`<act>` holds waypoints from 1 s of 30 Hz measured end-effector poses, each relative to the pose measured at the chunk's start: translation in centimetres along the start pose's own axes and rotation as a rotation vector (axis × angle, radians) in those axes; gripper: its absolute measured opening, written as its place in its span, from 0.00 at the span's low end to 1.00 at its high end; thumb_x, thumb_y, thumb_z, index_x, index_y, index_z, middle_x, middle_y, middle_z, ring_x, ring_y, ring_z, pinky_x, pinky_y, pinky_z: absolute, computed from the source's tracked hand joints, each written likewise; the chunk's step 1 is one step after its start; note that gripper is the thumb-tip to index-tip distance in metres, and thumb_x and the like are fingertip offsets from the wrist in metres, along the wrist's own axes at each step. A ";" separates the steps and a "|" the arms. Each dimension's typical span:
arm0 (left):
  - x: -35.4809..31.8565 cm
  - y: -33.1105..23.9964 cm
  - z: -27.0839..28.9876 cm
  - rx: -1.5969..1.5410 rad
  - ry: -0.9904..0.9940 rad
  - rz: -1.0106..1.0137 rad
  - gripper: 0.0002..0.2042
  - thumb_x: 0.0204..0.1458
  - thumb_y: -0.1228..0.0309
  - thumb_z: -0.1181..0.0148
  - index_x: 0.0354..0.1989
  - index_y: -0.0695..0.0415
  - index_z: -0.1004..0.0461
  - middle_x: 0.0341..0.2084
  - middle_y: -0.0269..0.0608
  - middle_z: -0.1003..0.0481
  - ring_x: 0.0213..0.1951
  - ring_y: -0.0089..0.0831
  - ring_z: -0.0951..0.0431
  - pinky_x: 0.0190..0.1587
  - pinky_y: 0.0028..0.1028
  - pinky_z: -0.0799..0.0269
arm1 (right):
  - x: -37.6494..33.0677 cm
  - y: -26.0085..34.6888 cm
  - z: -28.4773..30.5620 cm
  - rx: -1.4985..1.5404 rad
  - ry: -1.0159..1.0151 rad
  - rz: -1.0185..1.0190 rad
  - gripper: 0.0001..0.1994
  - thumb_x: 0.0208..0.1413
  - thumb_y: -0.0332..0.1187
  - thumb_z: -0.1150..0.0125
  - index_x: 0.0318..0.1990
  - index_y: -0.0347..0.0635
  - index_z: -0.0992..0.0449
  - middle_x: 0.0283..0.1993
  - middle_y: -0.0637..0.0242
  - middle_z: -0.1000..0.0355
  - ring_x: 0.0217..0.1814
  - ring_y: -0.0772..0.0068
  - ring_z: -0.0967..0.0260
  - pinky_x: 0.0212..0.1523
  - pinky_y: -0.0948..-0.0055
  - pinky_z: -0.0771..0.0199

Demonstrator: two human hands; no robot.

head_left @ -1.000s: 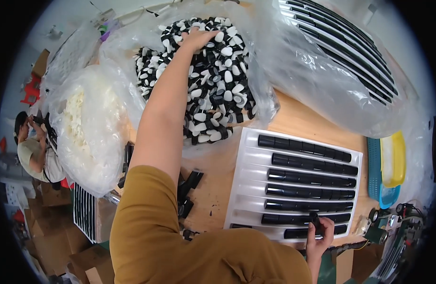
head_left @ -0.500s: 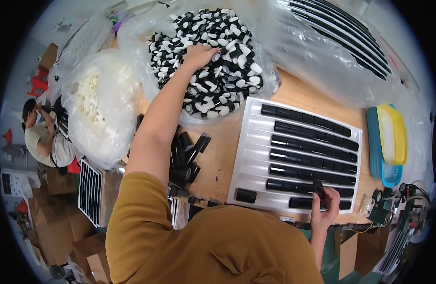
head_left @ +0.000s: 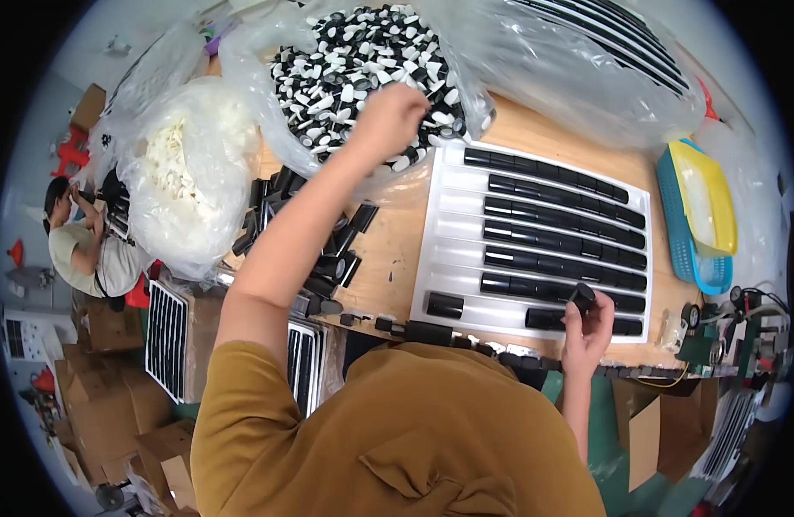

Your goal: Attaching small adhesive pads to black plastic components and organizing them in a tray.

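Note:
My left hand [head_left: 387,122] is over the near right part of a heap of small black and white pieces [head_left: 354,65] in a clear plastic bag. Its fingers are bent together and slightly blurred, so what they pinch, if anything, is hidden. Between thumb and fingers, my right hand [head_left: 590,334] holds a short black cylinder [head_left: 582,297] above the near right part of a white tray [head_left: 450,198]. Rows of black cylinders [head_left: 561,233] lie in the tray's grooves. A single cylinder [head_left: 445,304] sits apart in the nearest groove, left of a gap.
Loose black tubes [head_left: 341,250] lie left of the tray. A bag of cream-coloured pieces [head_left: 177,172] stands at the left. Blue and yellow baskets [head_left: 698,215] are at the right. Plastic covers more filled trays [head_left: 621,39] behind. Another person [head_left: 83,237] sits far left.
My left hand has moved right and nearer across the heap, fingers now curled in. My right hand still holds the black cylinder over the tray. The whole view has shifted slightly.

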State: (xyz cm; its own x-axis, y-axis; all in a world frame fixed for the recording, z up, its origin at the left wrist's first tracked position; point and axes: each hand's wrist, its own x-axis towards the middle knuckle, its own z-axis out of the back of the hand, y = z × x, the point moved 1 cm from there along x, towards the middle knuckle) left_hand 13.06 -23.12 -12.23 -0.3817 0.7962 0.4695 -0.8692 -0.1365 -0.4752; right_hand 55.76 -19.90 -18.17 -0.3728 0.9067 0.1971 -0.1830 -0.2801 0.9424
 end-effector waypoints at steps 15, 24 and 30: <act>-2.0 3.8 -6.2 0.301 -0.128 -0.194 0.08 0.46 0.74 0.39 0.36 0.58 0.24 0.32 0.44 0.26 0.40 0.44 0.28 0.43 0.38 0.31 | 0.3 2.3 -0.4 0.255 0.034 -0.110 0.15 0.54 0.25 0.39 0.49 0.39 0.29 0.34 0.71 0.31 0.34 0.82 0.33 0.35 0.79 0.25; -12.4 -8.3 -1.5 -0.782 0.180 0.484 0.13 0.58 0.77 0.46 0.51 0.61 0.27 0.29 0.35 0.24 0.31 0.20 0.25 0.35 0.20 0.29 | 3.2 2.8 -3.5 0.519 0.163 -0.316 0.18 0.52 0.24 0.38 0.52 0.38 0.29 0.29 0.71 0.29 0.27 0.81 0.32 0.31 0.78 0.28; -18.4 -12.9 -2.7 -1.095 0.339 0.585 0.17 0.57 0.80 0.46 0.55 0.61 0.29 0.37 0.37 0.26 0.32 0.20 0.26 0.36 0.19 0.30 | 2.4 3.0 -6.8 0.761 0.329 -0.441 0.09 0.56 0.24 0.43 0.45 0.38 0.30 0.33 0.63 0.26 0.32 0.75 0.24 0.31 0.78 0.21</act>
State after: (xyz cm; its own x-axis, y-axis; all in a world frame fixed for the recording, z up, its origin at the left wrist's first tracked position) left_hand 32.12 -34.48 -16.75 -0.3780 0.9136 -0.1500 0.1711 -0.0903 -0.9811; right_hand 48.16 -20.71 -16.70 -0.6709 0.7149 -0.1969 0.2315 0.4542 0.8603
